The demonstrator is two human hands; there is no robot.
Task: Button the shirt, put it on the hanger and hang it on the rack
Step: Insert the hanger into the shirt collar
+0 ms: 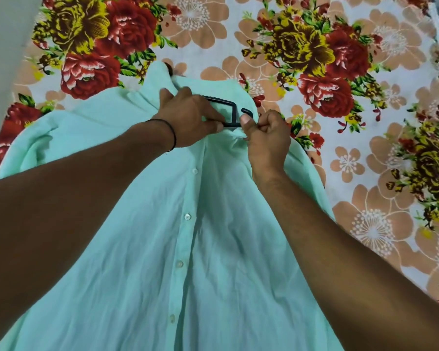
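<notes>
A mint green shirt (213,249) lies front up on the bed, its placket closed with several white buttons down the middle. A dark plastic hanger (230,110) sticks out of the neck opening; only its hook and top part show, the rest is hidden inside the shirt. My left hand (188,120) grips the hanger's top together with the left side of the collar. My right hand (266,138) pinches the collar fabric just right of the hook, thumb up.
A floral bedsheet (340,102) with red, yellow and peach flowers covers the bed under the shirt. A pale wall or floor strip (3,46) runs along the bed's left edge. No rack is in view.
</notes>
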